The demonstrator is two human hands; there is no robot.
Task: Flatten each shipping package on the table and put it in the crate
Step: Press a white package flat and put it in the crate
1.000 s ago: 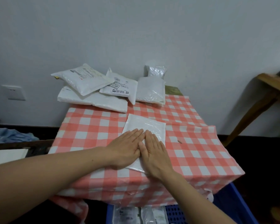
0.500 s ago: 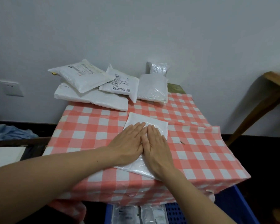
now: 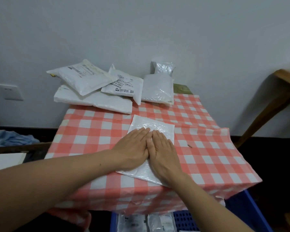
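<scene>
A pale grey wall stands behind a small table [image 3: 97, 136] covered with a red-and-white checked cloth. A white wall socket [image 3: 13, 92] sits low on the wall at the left, and part of a wooden frame [image 3: 285, 81] shows at the right edge.

Near the front of the table lies a flat white package [image 3: 155, 127], slightly turned, its near corner close to the table's edge. Both hands press down on it side by side. The left hand [image 3: 132, 148] and the right hand [image 3: 162, 151] lie palm down with straight fingers, their inner edges touching, and neither grips anything.

At the back of the table is a heap of more white packages. A puffy one with a label [image 3: 80, 77] rests on a long one [image 3: 94, 101]. Beside them lie a printed one [image 3: 122, 86] and a plain one [image 3: 156, 89], with a small crinkled bag [image 3: 162, 67] upright against the wall behind.

Below the table's near edge is a blue crate [image 3: 186, 221] with a perforated bottom. A few flat packages [image 3: 159, 222] lie in it. A blue cloth [image 3: 10, 138] lies on the left, beyond the table.
</scene>
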